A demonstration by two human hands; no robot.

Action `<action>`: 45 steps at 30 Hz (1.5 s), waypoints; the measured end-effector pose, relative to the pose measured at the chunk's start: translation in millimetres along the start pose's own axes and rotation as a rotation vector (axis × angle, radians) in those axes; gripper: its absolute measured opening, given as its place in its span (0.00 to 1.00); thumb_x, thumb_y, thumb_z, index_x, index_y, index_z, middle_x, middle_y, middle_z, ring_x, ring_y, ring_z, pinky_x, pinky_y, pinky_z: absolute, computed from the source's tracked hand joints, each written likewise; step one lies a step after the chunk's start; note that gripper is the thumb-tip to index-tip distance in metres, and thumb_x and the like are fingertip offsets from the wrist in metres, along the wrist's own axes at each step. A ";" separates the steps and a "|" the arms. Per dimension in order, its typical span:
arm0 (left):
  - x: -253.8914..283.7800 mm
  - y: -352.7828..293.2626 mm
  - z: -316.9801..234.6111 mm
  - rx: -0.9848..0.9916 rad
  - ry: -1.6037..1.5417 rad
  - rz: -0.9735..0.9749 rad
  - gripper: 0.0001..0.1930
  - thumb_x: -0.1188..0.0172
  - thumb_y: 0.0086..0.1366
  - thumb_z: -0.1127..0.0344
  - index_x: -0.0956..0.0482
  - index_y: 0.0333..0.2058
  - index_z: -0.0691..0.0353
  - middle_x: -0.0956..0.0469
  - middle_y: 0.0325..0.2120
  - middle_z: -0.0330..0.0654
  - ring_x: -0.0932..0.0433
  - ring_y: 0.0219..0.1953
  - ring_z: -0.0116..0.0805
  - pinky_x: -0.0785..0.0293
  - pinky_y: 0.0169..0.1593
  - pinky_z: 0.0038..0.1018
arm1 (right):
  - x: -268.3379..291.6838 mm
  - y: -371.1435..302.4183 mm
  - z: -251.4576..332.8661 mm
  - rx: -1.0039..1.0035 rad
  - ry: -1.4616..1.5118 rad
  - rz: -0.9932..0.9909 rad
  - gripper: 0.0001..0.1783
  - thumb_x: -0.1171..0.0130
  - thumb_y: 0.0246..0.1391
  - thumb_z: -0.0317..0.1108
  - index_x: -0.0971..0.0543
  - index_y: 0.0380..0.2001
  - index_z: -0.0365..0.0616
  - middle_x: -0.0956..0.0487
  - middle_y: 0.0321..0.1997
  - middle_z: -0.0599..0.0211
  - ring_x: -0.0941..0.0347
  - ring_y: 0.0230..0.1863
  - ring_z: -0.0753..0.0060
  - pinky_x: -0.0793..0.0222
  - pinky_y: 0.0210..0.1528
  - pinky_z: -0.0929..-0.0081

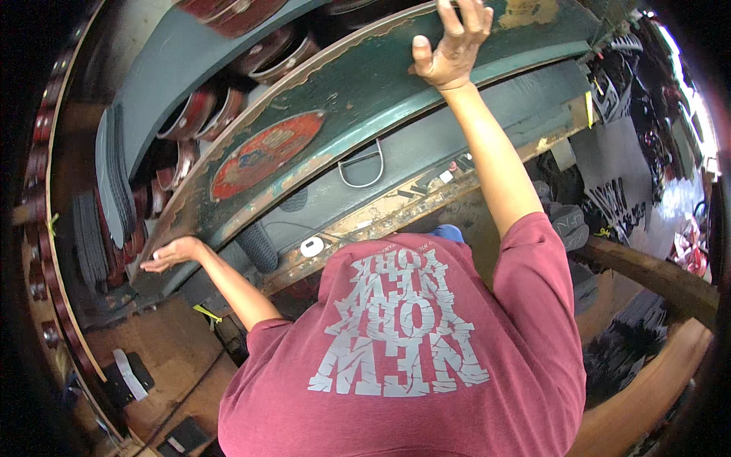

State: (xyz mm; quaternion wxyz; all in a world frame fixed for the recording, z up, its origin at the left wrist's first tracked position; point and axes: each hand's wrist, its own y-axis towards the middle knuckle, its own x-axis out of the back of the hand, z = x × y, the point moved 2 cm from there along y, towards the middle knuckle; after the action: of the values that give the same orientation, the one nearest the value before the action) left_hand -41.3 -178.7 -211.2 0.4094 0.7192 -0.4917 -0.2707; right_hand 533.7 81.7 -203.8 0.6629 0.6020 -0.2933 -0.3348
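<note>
A long, dark green panel (358,107) with chipped, worn edges and a red oval emblem (266,152) stands tilted in front of me, above a grey work surface (434,141). At its lower left end is my left hand (175,254), fingers stretched out flat along the edge. My right hand (453,49) lies against the panel's upper right part, fingers spread and thumb apart. Neither hand visibly closes round anything. A bent wire loop (362,185) and a dark textured sole (259,247) lie just below the panel.
A small white case (311,246) and little scraps sit on the wooden front ledge (373,221). Dark red shoes (282,57) stand behind the panel on the left. Dark cut pieces (617,114) fill the right side. A wooden beam (655,274) juts in at right.
</note>
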 end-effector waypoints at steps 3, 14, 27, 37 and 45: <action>16.0 -4.9 0.8 0.033 -0.015 -0.007 0.33 0.75 0.81 0.51 0.52 0.74 0.71 0.54 0.75 0.62 0.58 0.76 0.62 0.57 0.75 0.55 | 22.4 -3.2 4.2 0.004 0.004 -0.023 0.36 0.54 0.65 0.57 0.32 0.67 0.42 0.35 0.71 0.44 0.43 0.74 0.37 0.58 0.77 0.42; 35.8 -3.5 -8.4 0.074 -0.034 0.033 0.32 0.70 0.81 0.53 0.50 0.72 0.74 0.52 0.71 0.68 0.54 0.74 0.65 0.53 0.74 0.55 | 33.8 -6.8 5.3 -0.011 0.010 -0.015 0.36 0.54 0.66 0.58 0.33 0.67 0.44 0.35 0.71 0.45 0.43 0.74 0.38 0.57 0.77 0.41; 41.2 32.5 31.0 0.027 0.091 0.236 0.29 0.50 0.76 0.59 0.41 0.62 0.81 0.37 0.60 0.72 0.33 0.62 0.65 0.35 0.66 0.50 | 30.4 27.9 9.9 -0.195 0.061 0.461 0.34 0.46 0.61 0.53 0.29 0.65 0.44 0.36 0.71 0.43 0.44 0.74 0.38 0.55 0.75 0.39; 140.1 -162.2 -30.2 -0.053 -0.239 0.755 0.20 0.48 0.78 0.60 0.36 0.54 0.73 0.29 0.48 0.61 0.24 0.49 0.55 0.26 0.54 0.45 | 111.3 -89.5 120.0 -0.470 0.603 0.908 0.37 0.36 0.58 0.58 0.28 0.59 0.41 0.28 0.62 0.44 0.34 0.66 0.40 0.40 0.69 0.47; 136.8 -223.8 -46.4 -0.276 -0.029 0.877 0.09 0.46 0.62 0.64 0.20 0.33 0.63 0.19 0.33 0.51 0.22 0.40 0.56 0.32 0.47 0.51 | 112.0 -178.1 169.8 -0.318 0.349 1.151 0.33 0.23 0.39 0.50 0.19 0.45 0.42 0.20 0.46 0.53 0.26 0.53 0.46 0.33 0.58 0.50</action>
State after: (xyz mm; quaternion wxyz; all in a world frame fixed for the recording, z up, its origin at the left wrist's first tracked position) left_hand 154.7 -250.3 -376.7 0.5704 0.3780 -0.7148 -0.1446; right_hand 450.7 -118.8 -365.0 0.8569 0.2870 -0.4048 0.1400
